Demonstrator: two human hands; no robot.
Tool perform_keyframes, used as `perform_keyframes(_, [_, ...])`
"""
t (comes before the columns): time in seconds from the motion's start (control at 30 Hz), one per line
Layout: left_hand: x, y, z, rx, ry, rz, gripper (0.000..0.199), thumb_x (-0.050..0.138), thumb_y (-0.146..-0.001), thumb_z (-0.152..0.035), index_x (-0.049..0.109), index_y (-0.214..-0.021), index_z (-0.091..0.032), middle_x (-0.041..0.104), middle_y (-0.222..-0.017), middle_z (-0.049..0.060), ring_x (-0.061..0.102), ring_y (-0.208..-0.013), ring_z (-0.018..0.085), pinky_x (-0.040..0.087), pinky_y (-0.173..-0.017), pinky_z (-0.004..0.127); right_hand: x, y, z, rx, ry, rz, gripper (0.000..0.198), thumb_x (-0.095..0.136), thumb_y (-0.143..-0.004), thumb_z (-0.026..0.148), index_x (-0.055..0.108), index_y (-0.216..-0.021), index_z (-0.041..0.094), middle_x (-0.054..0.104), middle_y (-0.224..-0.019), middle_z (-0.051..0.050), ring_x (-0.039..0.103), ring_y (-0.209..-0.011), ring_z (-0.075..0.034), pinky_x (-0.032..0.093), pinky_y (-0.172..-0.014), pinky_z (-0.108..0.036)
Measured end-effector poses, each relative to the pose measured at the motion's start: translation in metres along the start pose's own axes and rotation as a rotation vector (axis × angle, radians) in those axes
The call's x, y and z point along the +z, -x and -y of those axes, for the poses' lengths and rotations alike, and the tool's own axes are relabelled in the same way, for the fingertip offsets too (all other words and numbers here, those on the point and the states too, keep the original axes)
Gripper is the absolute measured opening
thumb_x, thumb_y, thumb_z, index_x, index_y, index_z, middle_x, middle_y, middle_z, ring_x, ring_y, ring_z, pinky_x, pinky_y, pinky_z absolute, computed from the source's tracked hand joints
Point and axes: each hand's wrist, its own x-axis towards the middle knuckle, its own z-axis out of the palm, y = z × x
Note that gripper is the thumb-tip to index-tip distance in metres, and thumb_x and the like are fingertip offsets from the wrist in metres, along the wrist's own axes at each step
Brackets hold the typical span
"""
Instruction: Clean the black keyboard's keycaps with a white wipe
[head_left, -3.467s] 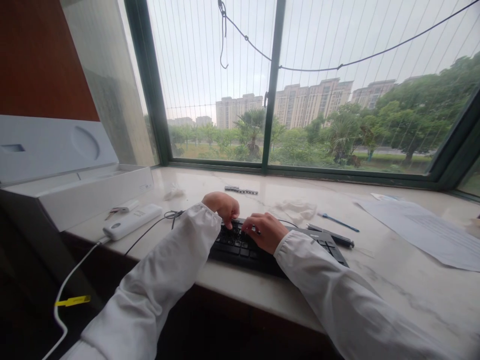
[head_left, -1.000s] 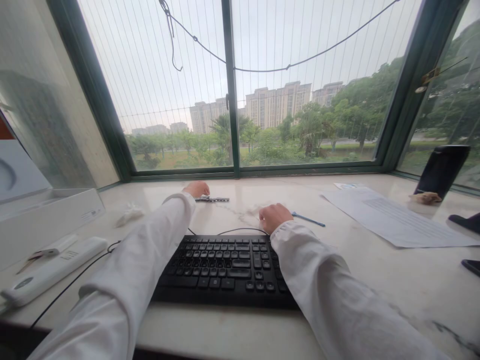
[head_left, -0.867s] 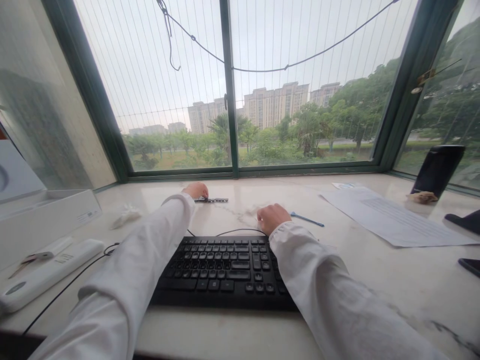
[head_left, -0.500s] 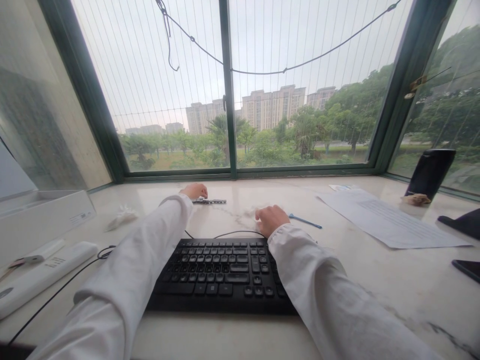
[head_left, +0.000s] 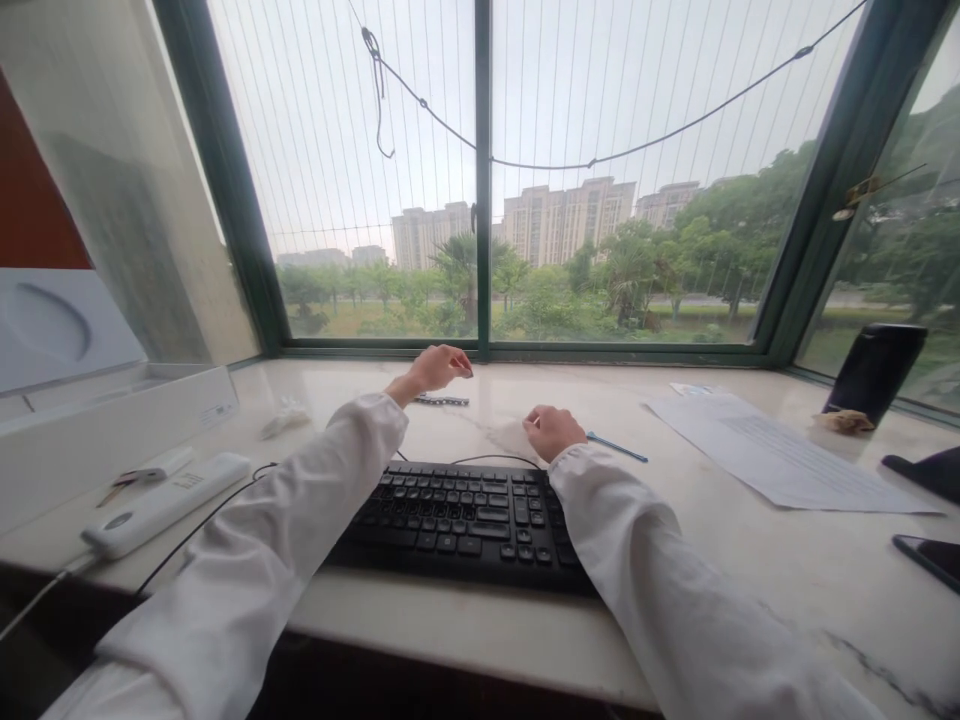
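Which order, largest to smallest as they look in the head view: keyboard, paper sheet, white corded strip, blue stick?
1. Keyboard, partly hidden by the sleeves
2. Paper sheet
3. White corded strip
4. Blue stick
Nearness flatters the keyboard and strip.

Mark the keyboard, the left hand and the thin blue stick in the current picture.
Keyboard (head_left: 466, 522): head view, on the middle of its key area.
Left hand (head_left: 437, 368): head view, on the back of it.
Thin blue stick (head_left: 619, 447): head view, midway along its shaft.
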Motion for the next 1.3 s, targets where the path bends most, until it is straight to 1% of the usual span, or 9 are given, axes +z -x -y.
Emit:
perform_keyframes(0.13, [0.002, 0.044, -0.048, 0.23, 0.213, -0.141, 0.018, 0.065, -0.081, -0.038, 0.073, -0.087, -0.023, 0.074, -0.087, 0.0, 0.067, -0.078, 0.014, 0.051, -0.075, 0.025, 0.002, -0.007, 0.005, -0.011, -0.533, 0.115, 0.029, 0.055, -0.081, 0.037, 0.071, -0.095, 0.016, 0.072, -0.094, -0.009, 0.064, -0.091, -0.02, 0.048, -0.079, -0.03])
perform_keyframes(0.27, [0.023, 0.076, -0.067, 0.229, 0.344, -0.311, 0.016, 0.063, -0.083, -0.033, 0.074, -0.089, -0.023, 0.074, -0.089, 0.002, 0.068, -0.082, 0.016, 0.051, -0.075, 0.026, -0.002, -0.007, 0.012, -0.005, -1.171, 0.217, 0.036, 0.057, -0.079, 0.038, 0.067, -0.106, 0.017, 0.069, -0.111, -0.01, 0.064, -0.098, -0.02, 0.051, -0.079, -0.031])
perform_keyframes(0.37, [0.037, 0.086, -0.066, 0.21, 0.363, -0.356, 0.014, 0.065, -0.082, -0.032, 0.075, -0.088, -0.025, 0.075, -0.088, 0.001, 0.068, -0.083, 0.017, 0.051, -0.076, 0.027, -0.002, -0.001, 0.018, -0.059, -1.388, 0.306, 0.032, 0.062, -0.076, 0.034, 0.068, -0.103, 0.02, 0.069, -0.113, -0.007, 0.063, -0.104, -0.021, 0.049, -0.09, -0.033])
perform_keyframes(0.47, [0.041, 0.089, -0.062, 0.182, 0.321, -0.405, 0.013, 0.065, -0.081, -0.031, 0.075, -0.087, -0.026, 0.075, -0.089, 0.0, 0.068, -0.084, 0.017, 0.051, -0.077, 0.027, 0.002, 0.004, 0.023, -0.097, -1.447, 0.368, 0.032, 0.07, -0.071, 0.03, 0.069, -0.101, 0.019, 0.071, -0.106, -0.006, 0.064, -0.102, -0.021, 0.047, -0.095, -0.035])
perform_keyframes(0.63, [0.039, 0.093, -0.061, 0.1, 0.187, -0.479, 0.012, 0.064, -0.081, -0.026, 0.074, -0.086, -0.024, 0.075, -0.085, 0.001, 0.068, -0.082, 0.019, 0.05, -0.076, 0.028, 0.01, 0.004, 0.027, -0.089, -1.498, 0.314, 0.036, 0.079, -0.064, 0.024, 0.071, -0.098, 0.017, 0.073, -0.096, -0.006, 0.065, -0.095, -0.019, 0.046, -0.095, -0.033])
perform_keyframes(0.77, [0.042, 0.096, -0.065, 0.205, 0.192, -0.447, 0.016, 0.059, -0.085, -0.026, 0.075, -0.09, -0.022, 0.074, -0.095, 0.003, 0.067, -0.085, 0.018, 0.049, -0.078, 0.027, 0.012, 0.003, 0.026, -0.113, -1.483, 0.299, 0.037, 0.083, -0.06, 0.028, 0.073, -0.093, 0.015, 0.073, -0.097, -0.008, 0.065, -0.095, -0.021, 0.047, -0.093, -0.034])
perform_keyframes(0.93, [0.046, 0.097, -0.063, 0.229, 0.148, -0.41, 0.017, 0.06, -0.085, -0.025, 0.075, -0.092, -0.023, 0.073, -0.094, 0.003, 0.065, -0.08, 0.017, 0.048, -0.073, 0.026, 0.01, 0.006, 0.024, -0.143, -1.417, 0.357, 0.044, 0.084, -0.057, 0.039, 0.074, -0.092, 0.013, 0.074, -0.087, -0.008, 0.066, -0.087, -0.02, 0.048, -0.086, -0.033])
perform_keyframes(1.07, [0.044, 0.097, -0.062, 0.261, 0.122, -0.376, 0.016, 0.059, -0.086, -0.025, 0.075, -0.09, -0.024, 0.072, -0.092, 0.002, 0.063, -0.075, 0.015, 0.046, -0.066, 0.025, 0.004, 0.007, 0.021, -0.149, -1.357, 0.433, 0.044, 0.085, -0.055, 0.037, 0.075, -0.09, 0.013, 0.074, -0.084, -0.007, 0.065, -0.081, -0.019, 0.048, -0.082, -0.031])
perform_keyframes(1.3, [0.044, 0.103, -0.068, 0.262, 0.046, -0.359, 0.021, 0.054, -0.09, -0.03, 0.074, -0.091, -0.025, 0.07, -0.094, 0.001, 0.063, -0.076, 0.015, 0.045, -0.066, 0.025, 0.008, 0.004, 0.015, -0.119, -1.329, 0.386, 0.044, 0.088, -0.05, 0.033, 0.075, -0.087, 0.013, 0.074, -0.083, -0.006, 0.066, -0.078, -0.019, 0.048, -0.082, -0.033])
